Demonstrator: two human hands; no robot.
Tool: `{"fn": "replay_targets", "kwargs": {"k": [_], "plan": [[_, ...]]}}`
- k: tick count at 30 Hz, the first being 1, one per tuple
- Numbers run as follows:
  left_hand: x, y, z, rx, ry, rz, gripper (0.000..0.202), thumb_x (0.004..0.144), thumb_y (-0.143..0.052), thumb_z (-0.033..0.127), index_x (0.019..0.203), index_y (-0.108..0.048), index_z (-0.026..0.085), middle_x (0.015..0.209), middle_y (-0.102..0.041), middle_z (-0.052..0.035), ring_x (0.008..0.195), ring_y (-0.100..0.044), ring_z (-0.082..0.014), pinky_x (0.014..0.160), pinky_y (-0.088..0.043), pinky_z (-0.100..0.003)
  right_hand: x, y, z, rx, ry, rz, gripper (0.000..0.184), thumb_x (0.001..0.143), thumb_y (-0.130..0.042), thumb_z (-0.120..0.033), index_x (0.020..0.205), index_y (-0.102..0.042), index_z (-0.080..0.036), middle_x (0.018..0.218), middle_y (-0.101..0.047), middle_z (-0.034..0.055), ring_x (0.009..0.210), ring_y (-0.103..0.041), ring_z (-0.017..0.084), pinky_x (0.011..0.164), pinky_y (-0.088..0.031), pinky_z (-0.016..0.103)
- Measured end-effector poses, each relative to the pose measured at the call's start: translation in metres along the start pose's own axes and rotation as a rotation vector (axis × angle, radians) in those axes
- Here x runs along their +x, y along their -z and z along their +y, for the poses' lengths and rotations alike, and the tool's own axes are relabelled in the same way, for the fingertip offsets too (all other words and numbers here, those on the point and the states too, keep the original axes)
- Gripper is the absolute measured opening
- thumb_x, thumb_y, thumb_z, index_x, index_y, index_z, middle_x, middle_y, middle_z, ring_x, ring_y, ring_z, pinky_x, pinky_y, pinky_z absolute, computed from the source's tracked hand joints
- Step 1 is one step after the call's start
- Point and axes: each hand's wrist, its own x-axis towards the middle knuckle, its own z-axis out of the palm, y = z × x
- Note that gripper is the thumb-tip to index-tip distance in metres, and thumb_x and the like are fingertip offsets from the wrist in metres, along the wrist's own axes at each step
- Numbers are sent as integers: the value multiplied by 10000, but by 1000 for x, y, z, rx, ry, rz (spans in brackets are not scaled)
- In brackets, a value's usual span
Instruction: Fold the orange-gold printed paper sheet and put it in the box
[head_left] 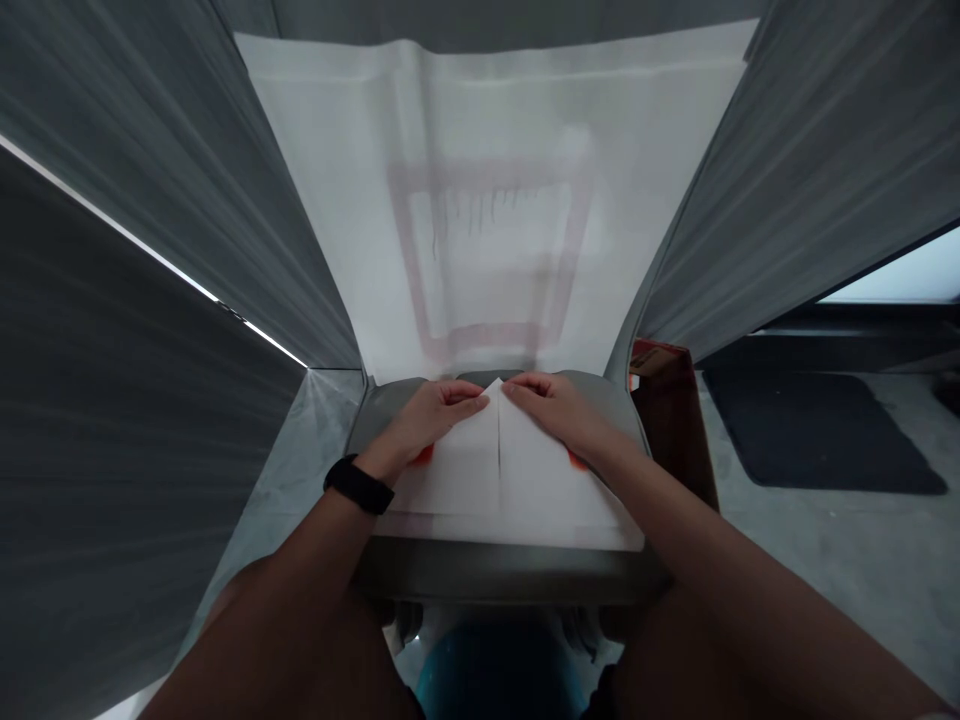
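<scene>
A white sheet of paper [499,470] lies on a small grey table [495,565] in front of me, folded to a point at its far end with a centre crease. My left hand [435,415], with a black band on the wrist, rests flat on the left folded flap. On the right flap my right hand [559,405] presses down the same way. Both hands have their fingers stretched out, and the fingertips nearly meet at the paper's tip. Red-orange marks peek out from under the paper near both hands.
A large white sheet [495,200] with a faint red frame showing through hangs behind the table. Grey curtains [150,300] close in on both sides. A red-brown box [667,410] stands right of the table, and a dark mat [817,430] lies on the floor.
</scene>
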Motion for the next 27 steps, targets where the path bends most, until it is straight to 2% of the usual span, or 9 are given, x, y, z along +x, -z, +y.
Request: {"fn": "replay_targets", "kwargs": {"k": [5,12,21,24,27], "plan": [[-1,-1,-1,7,-53,-8,212,911,-673,412,894,-795,240,879,-775,-31,756,-660,-188,612,-469,-264,1,-1,1,-12,4,16,212,915,-637,-432,839,-773,-287,903,-781,17,866,-710,223,677,-548,310],[11,-9,-9,64,-160,155,252,901,-658,460,886,-766,234,828,-736,-10,729,-614,-168,626,-464,-267,3,-3,6,15,37,8,251,909,-627,-473,841,-770,-278,882,-767,22,874,-701,224,673,-533,308],[14,-9,-15,101,-228,152,313,902,-613,493,850,-749,216,788,-707,-14,704,-587,-159,564,-404,-248,4,-4,7,15,28,9,251,906,-642,-482,823,-770,-282,866,-759,18,833,-684,217,671,-519,311],[15,-9,-15,166,-258,165,301,917,-591,468,848,-745,219,801,-728,-14,737,-621,-170,598,-431,-255,3,-5,6,16,34,14,268,895,-636,-489,829,-768,-266,844,-753,19,809,-671,209,648,-500,302],[17,-11,-12,170,-306,216,261,908,-621,447,907,-751,221,883,-771,-26,813,-669,-188,691,-486,-275,3,-6,7,22,54,9,305,887,-630,-538,832,-770,-272,838,-755,16,799,-662,206,635,-492,297]]}}
